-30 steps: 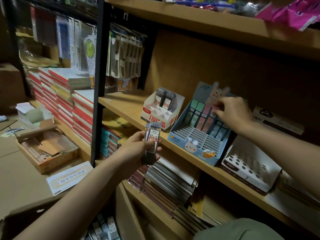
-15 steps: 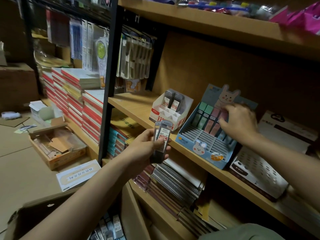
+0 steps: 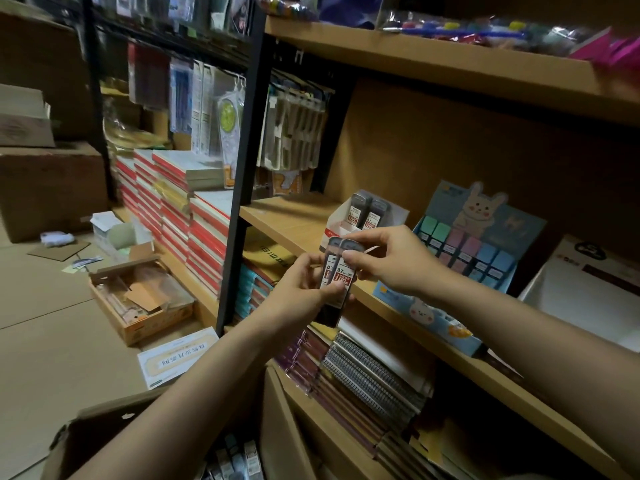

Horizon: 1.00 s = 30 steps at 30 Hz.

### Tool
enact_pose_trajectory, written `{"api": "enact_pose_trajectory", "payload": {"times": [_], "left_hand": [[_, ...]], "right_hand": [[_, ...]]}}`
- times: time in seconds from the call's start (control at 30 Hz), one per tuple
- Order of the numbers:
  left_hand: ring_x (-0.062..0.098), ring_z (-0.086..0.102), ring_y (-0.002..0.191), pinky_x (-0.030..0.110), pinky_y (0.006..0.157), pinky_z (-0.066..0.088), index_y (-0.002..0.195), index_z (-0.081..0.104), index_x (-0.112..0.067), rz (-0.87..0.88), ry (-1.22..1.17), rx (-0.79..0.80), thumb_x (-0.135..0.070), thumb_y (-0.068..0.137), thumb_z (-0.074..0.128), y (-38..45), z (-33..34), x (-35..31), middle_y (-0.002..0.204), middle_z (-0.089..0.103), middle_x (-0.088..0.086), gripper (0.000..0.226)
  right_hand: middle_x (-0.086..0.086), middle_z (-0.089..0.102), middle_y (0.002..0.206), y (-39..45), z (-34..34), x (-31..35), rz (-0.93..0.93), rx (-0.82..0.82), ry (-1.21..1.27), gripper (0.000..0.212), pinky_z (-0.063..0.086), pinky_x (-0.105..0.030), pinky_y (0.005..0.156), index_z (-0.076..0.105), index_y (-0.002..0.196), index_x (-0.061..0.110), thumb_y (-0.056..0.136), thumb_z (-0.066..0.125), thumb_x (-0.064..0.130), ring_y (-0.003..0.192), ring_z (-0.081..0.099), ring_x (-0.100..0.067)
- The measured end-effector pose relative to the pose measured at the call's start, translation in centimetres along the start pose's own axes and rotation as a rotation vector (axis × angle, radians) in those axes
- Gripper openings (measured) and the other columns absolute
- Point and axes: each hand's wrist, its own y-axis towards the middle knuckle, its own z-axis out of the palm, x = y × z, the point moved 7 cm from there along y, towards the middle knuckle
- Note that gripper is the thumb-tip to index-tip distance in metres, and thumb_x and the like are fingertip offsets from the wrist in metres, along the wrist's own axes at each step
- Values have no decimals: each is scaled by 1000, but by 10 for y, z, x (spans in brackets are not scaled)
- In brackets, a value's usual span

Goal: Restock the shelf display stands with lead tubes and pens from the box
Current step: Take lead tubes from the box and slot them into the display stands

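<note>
Left shelves: we see stacked red-edged notebooks (image 3: 173,202) below hanging packets (image 3: 294,133).
Floor: we see an open orange carton (image 3: 138,299) of cardboard scraps, with a printed paper sheet (image 3: 176,358) lying near it.
Far left: we find big brown cartons (image 3: 45,188) stacked by the wall.
Lower shelf: we see spiral notebooks (image 3: 367,375) lying flat in piles.
Top shelf: we make out bright, blurred packets (image 3: 485,32).

My left hand (image 3: 304,289) grips a few lead tubes (image 3: 337,271) upright in front of the shelf (image 3: 294,220), and my right hand (image 3: 391,259) pinches the top of one. Behind them a white stand (image 3: 349,223) holds two more tubes, beside a blue rabbit stand (image 3: 460,258). The box (image 3: 104,431) sits below my arms.
</note>
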Motion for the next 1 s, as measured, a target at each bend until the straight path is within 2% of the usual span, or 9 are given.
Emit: {"api": "enact_pose_trajectory", "payload": {"times": [0.17,0.3,0.43,0.5,0.57,0.7,0.8,0.87,1.0], "left_hand": [[11,72,84,20,62,56,128,49,-19,-15,-12,-40,-28,99,50,3,-6,-4,107,68,4,30],[21,67,92,27,64,57,127,49,-15,-80,-100,-135,-21,101,46,8,-20,0,115,62,10,27],[23,67,99,34,74,58,123,49,-18,-81,-137,-267,-7,99,47,12,-45,1,114,60,9,27],[21,68,96,34,76,58,116,52,-21,-76,-146,-271,-7,99,48,13,-49,1,112,61,8,23],[14,71,88,35,78,56,109,54,-25,-76,-122,-258,-7,98,49,15,-49,2,108,64,4,21],[9,72,83,32,73,53,119,55,-22,-67,-51,-252,-9,98,49,20,-48,6,108,67,0,25],[9,72,83,31,71,52,114,55,-28,-74,-43,-265,-11,99,49,24,-52,9,108,66,-1,23],[11,70,87,31,72,52,119,54,-26,-91,-35,-267,-12,98,51,27,-56,12,109,65,1,26],[19,62,105,42,90,53,134,46,-22,-114,52,-252,-5,87,64,31,-62,19,117,61,4,52]], "right_hand": [[9,73,72,10,0,5,-6,44,0,18,53,-15,59,71,103,28,89,70,16,66,70,-4],[3,73,91,25,-35,9,21,17,17,21,58,-19,66,69,106,23,87,69,14,79,73,-8],[4,69,99,48,-102,5,30,-279,-40,20,55,-15,61,69,106,24,88,68,16,81,71,-13],[10,65,100,60,-118,2,-13,-426,-252,23,49,-11,56,69,111,22,88,70,18,85,64,-7],[8,64,102,72,-114,-1,-70,-488,-438,25,40,-9,59,68,114,18,89,69,19,89,58,-7],[-3,69,108,89,-96,-18,-91,-547,-463,23,36,-7,64,70,112,13,90,69,18,90,56,-9],[-6,68,108,99,-87,-28,-80,-535,-495,22,33,-7,59,69,112,12,90,69,16,87,54,-9],[-7,68,109,104,-83,-32,-76,-525,-530,22,37,-10,62,69,112,11,90,69,17,87,54,-10],[-12,68,113,111,-80,-35,-50,-508,-563,30,45,-22,72,67,117,6,88,71,15,95,61,-17]]}}
